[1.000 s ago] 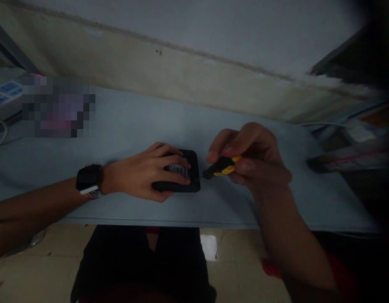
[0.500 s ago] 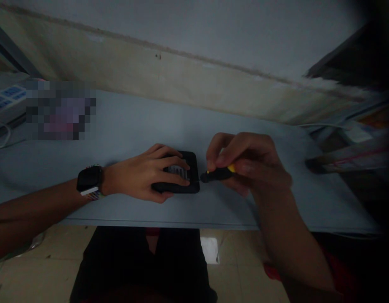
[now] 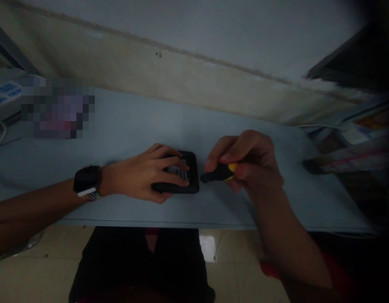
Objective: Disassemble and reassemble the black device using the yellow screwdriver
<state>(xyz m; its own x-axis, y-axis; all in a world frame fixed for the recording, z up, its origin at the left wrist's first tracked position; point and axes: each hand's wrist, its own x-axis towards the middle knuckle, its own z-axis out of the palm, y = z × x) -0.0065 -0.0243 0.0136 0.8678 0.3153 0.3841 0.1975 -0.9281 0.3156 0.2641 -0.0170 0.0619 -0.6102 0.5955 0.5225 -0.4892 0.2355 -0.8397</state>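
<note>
A flat black case-like device (image 3: 192, 162) with a pale printed label lies on the grey table. My left hand (image 3: 147, 172) is palm down over it, fingers spread across the top and thumb along the near edge, holding it against the table. In my right hand (image 3: 249, 158) is a small screwdriver (image 3: 218, 173) with a black and yellow handle, pinched between thumb and fingers. Its thin shaft points left over the right end of the device, close to my left fingertips. Whether the tip touches the device is too dark to make out.
A blurred-out patch (image 3: 60, 109) covers something at the table's back left, beside a white box with blue labels (image 3: 6, 94). On the right lies a long clear-wrapped item with a dark end (image 3: 313, 166). The wall (image 3: 182, 71) runs behind the table (image 3: 144, 122).
My right hand has shifted slightly left and turned a little, showing more of the screwdriver's handle. My left hand and the device keep their place.
</note>
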